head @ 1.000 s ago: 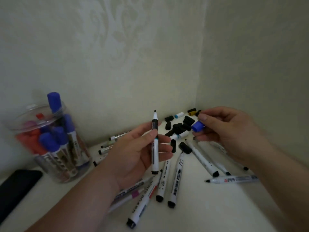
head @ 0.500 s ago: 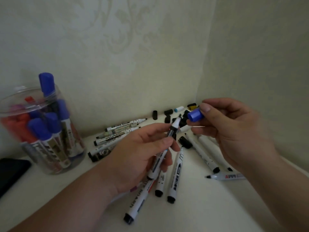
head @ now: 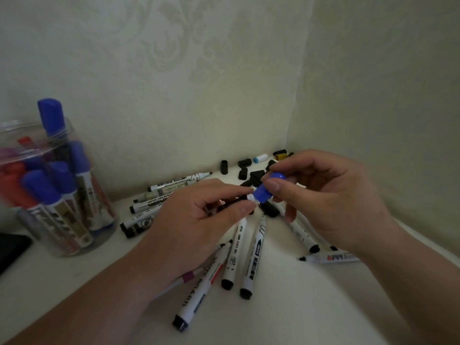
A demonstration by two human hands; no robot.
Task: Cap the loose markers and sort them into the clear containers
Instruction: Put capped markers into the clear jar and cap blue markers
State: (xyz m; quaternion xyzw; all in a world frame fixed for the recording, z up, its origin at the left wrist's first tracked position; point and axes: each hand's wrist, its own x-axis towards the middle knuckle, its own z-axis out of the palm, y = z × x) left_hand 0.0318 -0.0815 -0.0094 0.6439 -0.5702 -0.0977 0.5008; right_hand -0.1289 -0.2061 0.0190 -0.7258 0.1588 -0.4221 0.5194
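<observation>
Marker (head: 251,197) shows white, tip inside blue cap (head: 268,189).

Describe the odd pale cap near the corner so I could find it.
Look where the two walls meet the white table. A huddle of loose caps lies there, just beyond the right hand. Most are black; this cap is white with a light blue end.

Two bare forearms, the left forearm (head: 99,300) and the right forearm (head: 423,282), uncovered all the way to the lower edge, smooth, with faint creases at the wrists. Bare left hand (head: 196,227) and bare right hand (head: 331,202), with slim fingers (head: 308,160) and soft folds over the knuckles. Short, rounded, plain nails (head: 273,186) on both thumbs, trimmed close to the tips.
</observation>
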